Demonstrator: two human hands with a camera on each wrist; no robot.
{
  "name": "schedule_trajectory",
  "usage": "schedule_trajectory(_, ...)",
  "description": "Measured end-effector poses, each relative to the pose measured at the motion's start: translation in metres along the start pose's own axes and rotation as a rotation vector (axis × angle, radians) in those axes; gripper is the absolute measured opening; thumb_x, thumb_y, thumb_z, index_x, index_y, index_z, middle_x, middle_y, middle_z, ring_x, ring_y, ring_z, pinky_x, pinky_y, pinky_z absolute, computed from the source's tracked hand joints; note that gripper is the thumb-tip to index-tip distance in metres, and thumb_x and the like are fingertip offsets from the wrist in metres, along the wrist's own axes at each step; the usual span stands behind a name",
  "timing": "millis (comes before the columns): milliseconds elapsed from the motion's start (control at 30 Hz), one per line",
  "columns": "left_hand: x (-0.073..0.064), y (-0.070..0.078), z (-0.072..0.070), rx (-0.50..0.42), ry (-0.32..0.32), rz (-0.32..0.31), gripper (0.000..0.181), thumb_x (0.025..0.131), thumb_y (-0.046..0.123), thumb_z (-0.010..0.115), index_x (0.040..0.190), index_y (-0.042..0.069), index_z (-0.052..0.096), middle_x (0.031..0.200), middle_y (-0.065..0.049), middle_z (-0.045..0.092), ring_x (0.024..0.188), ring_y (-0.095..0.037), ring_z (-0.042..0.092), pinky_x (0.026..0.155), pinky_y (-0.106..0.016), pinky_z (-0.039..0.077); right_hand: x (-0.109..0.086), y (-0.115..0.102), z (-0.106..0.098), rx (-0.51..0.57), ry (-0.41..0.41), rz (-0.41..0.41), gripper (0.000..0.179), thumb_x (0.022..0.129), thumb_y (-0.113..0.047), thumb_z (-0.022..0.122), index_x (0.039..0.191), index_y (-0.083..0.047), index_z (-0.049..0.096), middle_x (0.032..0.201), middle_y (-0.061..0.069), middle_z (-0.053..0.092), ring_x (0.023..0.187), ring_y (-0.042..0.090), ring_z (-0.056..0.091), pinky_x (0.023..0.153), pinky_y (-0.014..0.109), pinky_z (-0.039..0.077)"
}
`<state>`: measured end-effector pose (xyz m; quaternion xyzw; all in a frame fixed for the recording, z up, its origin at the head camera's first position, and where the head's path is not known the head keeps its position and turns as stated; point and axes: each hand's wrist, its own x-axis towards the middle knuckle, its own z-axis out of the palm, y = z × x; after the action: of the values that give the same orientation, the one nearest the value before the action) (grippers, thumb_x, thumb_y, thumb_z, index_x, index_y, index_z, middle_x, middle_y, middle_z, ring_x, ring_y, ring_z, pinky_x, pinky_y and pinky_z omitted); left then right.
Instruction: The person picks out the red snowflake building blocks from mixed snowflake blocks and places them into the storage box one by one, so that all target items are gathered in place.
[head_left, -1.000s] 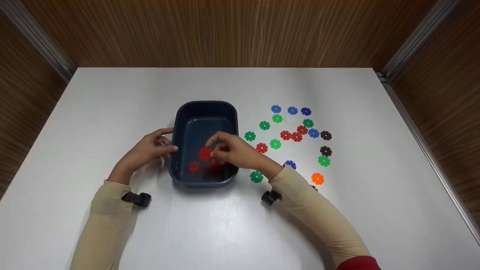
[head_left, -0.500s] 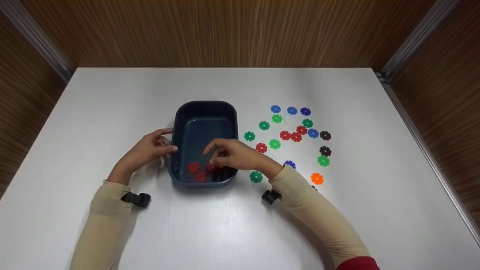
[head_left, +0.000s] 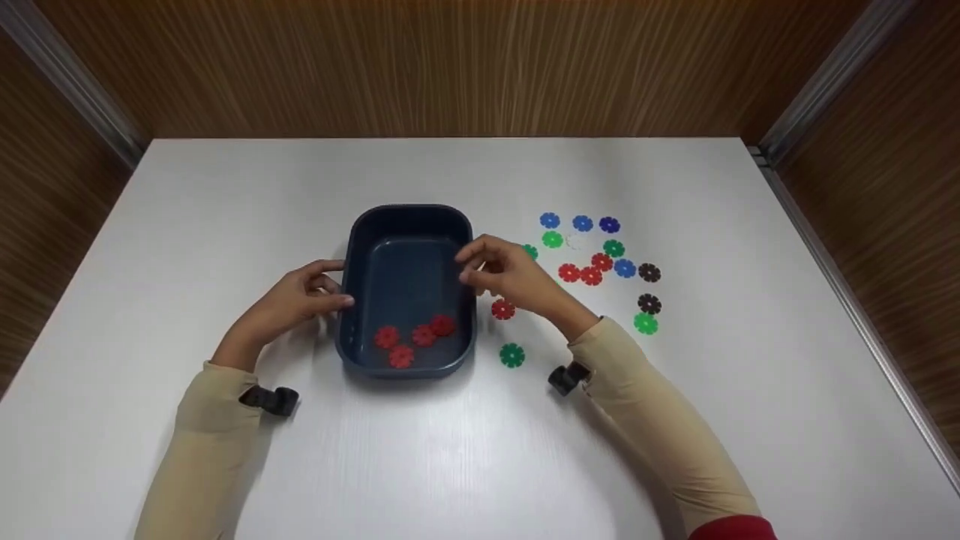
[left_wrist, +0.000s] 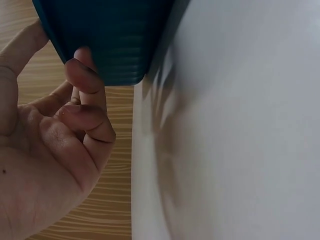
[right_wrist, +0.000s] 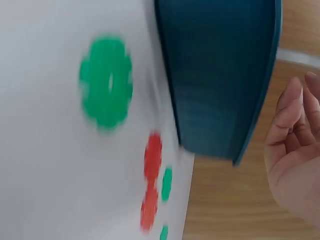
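A dark blue rectangular tub (head_left: 415,371) stands on the white table. Inside it, near its front end, lie several red notched plastic discs (head_left: 401,356). At the tub's left wall, my left hand (head_left: 289,304) holds the edge, thumb at the rim and a finger against the outside. My right hand (head_left: 510,276) hovers over the right rim with loosely bent fingers and nothing between them. Close by on the table are a red disc (head_left: 503,309) and a green disc (head_left: 512,355). The right hand and forearm hide part of the disc spread.
To the right of the tub lie several more discs: blue (head_left: 583,223), light green (head_left: 646,324), black (head_left: 649,304), white (head_left: 577,241) and red (head_left: 591,276). A brown wood-grain panel (head_left: 450,67) rises behind the table's back edge.
A red disc left my right hand and came to lie in the tub with the others. That hand then moved back and right to the rim. My left hand stayed put.
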<state>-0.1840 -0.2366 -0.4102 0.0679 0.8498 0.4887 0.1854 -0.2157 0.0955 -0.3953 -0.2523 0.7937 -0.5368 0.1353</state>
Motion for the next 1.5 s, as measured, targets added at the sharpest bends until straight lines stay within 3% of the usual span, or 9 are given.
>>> schedule_trajectory(267,0.0,0.0,0.001,-0.014,0.009,0.005,0.069,0.09,0.027,0.069,0.146,0.006,0.036,0.095,0.002,0.058,0.079,-0.007,0.056,0.072,-0.027,0.043,-0.001,0.017,-0.036,-0.083,0.077,0.112,0.026,0.093,-0.013,0.063,0.119,-0.008,0.06,0.098,0.01,0.063,0.082,0.032,0.06,0.078,0.043,0.053)
schedule_trajectory(500,0.001,0.0,0.002,-0.023,0.012,0.011,0.068,0.09,0.026,0.069,0.146,0.006,0.037,0.096,0.001,0.059,0.08,-0.008,0.058,0.073,-0.028,0.044,-0.01,0.033,-0.071,-0.224,0.075,0.189,0.035,0.093,-0.014,0.063,0.126,-0.006,0.057,0.104,0.009,0.061,0.087,0.021,0.055,0.077,0.029,0.05)
schedule_trajectory(767,0.004,0.001,0.002,-0.02,0.012,0.002,0.067,0.089,0.029,0.069,0.146,0.008,0.038,0.098,-0.001,0.058,0.081,-0.013,0.058,0.076,-0.029,0.046,-0.024,0.05,-0.106,-0.325,0.071,0.292,0.04,0.093,-0.02,0.065,0.131,-0.011,0.056,0.115,0.012,0.058,0.098,0.023,0.055,0.077,0.031,0.052)
schedule_trajectory(967,0.002,-0.001,0.002,-0.017,0.008,-0.014,0.067,0.09,0.03,0.068,0.146,0.009,0.037,0.098,0.0,0.057,0.081,-0.014,0.057,0.073,-0.03,0.044,-0.025,0.058,-0.116,-0.372,0.072,0.381,0.044,0.091,-0.024,0.067,0.133,-0.017,0.057,0.114,0.012,0.054,0.096,0.023,0.052,0.075,0.03,0.051)
schedule_trajectory(1133,0.001,-0.004,0.001,-0.013,0.018,-0.018,0.066,0.09,0.03,0.068,0.145,0.009,0.039,0.098,0.0,0.058,0.082,-0.015,0.058,0.075,-0.031,0.044,-0.026,0.063,-0.116,-0.423,0.006,0.443,0.044,0.092,-0.022,0.066,0.134,-0.016,0.055,0.115,0.013,0.053,0.089,0.023,0.055,0.074,0.029,0.049)
schedule_trajectory(1300,0.0,-0.006,0.001,-0.009,0.023,-0.017,0.066,0.089,0.03,0.069,0.145,0.01,0.039,0.097,0.001,0.058,0.081,-0.014,0.057,0.074,-0.03,0.044,-0.025,0.065,-0.116,-0.463,-0.056,0.455,0.043,0.091,-0.016,0.065,0.132,-0.011,0.055,0.108,0.013,0.054,0.083,0.021,0.055,0.071,0.028,0.047)
schedule_trajectory(1500,-0.001,-0.006,-0.001,-0.009,0.022,-0.012,0.067,0.089,0.028,0.069,0.145,0.008,0.039,0.096,0.0,0.057,0.08,-0.012,0.057,0.074,-0.03,0.043,-0.022,0.065,-0.113,-0.537,-0.092,0.524,0.047,0.09,-0.013,0.067,0.135,-0.014,0.054,0.112,0.015,0.057,0.093,0.025,0.056,0.088,0.038,0.051)
